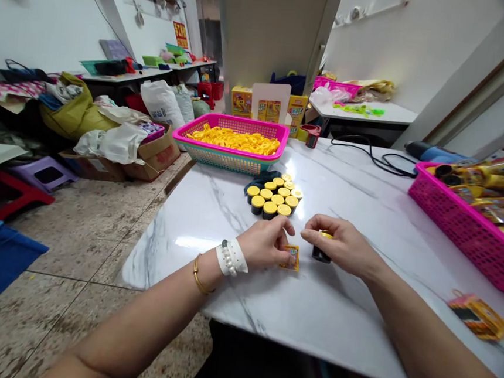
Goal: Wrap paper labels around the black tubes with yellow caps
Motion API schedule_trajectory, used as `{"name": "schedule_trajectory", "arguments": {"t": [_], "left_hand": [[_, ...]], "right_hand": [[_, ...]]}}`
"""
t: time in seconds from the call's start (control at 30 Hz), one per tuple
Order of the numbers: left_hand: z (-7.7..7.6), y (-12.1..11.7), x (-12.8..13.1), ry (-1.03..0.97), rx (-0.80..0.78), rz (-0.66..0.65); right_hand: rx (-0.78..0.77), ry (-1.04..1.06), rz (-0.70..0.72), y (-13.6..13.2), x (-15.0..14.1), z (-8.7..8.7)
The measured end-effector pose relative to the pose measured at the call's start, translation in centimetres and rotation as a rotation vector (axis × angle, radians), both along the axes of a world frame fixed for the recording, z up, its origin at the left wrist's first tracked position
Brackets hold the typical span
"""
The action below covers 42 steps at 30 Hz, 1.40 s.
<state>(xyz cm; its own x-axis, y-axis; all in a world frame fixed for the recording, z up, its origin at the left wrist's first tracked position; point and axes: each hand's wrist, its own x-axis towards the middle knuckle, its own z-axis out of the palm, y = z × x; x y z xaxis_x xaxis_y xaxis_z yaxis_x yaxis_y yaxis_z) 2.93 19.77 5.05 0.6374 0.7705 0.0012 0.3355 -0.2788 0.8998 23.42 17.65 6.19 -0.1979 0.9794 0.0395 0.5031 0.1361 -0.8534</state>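
Note:
My left hand (263, 241), with a white band, beads and a gold bangle at its wrist, has its fingers bent and its thumb at a small orange printed card (292, 258) low over the marble-patterned table (264, 299). Just to the right, my right hand (339, 244) grips a small black tub (320, 255) whose yellow lid (326, 235) shows between the fingers. Beyond both hands stands a cluster of similar black tubs with yellow lids (270, 208), upright and close together.
A pink basket of yellow plastic pieces (180, 137) stands at the table's far left. Another pink basket (460, 231), filled with yellow packaged items, is on the right. Near it lies a bundle of printed cards (479, 316). A black cable (369, 155) crosses the back.

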Motion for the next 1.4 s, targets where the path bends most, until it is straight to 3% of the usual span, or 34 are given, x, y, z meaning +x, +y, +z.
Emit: {"name": "schedule_trajectory", "arguments": {"t": [0.17,0.4,0.53,0.6,0.7,0.8,0.87,1.07,1.23,1.4], "left_hand": [[0.0,0.2,-0.2,-0.044,-0.012,-0.015],[0.3,0.2,-0.5,-0.031,-0.002,-0.024],[0.4,0.1,-0.4,-0.065,0.001,-0.005],[0.6,0.1,-0.3,-0.152,0.018,0.081],[1.1,0.0,-0.2,-0.311,0.001,0.287],[1.5,-0.1,0.0,-0.366,-0.177,0.384],[1.4,-0.1,0.0,-0.386,-0.302,0.399],[1.3,0.1,0.1,-0.506,-0.539,0.417],[1.7,0.0,0.0,-0.553,-0.557,0.424],[1.5,0.1,0.0,-0.557,-0.526,0.475]], "right_hand": [[0.000,-0.083,0.172,-0.3,-0.3,-0.2],[0.103,-0.177,0.198,-0.5,-0.5,-0.8],[0.086,-0.209,0.268,-0.7,-0.8,-0.8],[0.082,-0.187,0.230,-0.5,-0.8,-0.7],[0.104,0.007,0.022,0.0,-0.5,-0.6],[0.091,0.215,-0.196,0.3,-0.1,-0.5],[0.068,0.294,-0.266,0.4,0.0,-0.6],[0.121,0.357,-0.199,-0.2,-0.5,-1.0],[0.230,0.282,-0.124,-0.4,-1.0,-1.0],[0.257,0.223,-0.160,-0.3,-1.1,-1.4]]}}
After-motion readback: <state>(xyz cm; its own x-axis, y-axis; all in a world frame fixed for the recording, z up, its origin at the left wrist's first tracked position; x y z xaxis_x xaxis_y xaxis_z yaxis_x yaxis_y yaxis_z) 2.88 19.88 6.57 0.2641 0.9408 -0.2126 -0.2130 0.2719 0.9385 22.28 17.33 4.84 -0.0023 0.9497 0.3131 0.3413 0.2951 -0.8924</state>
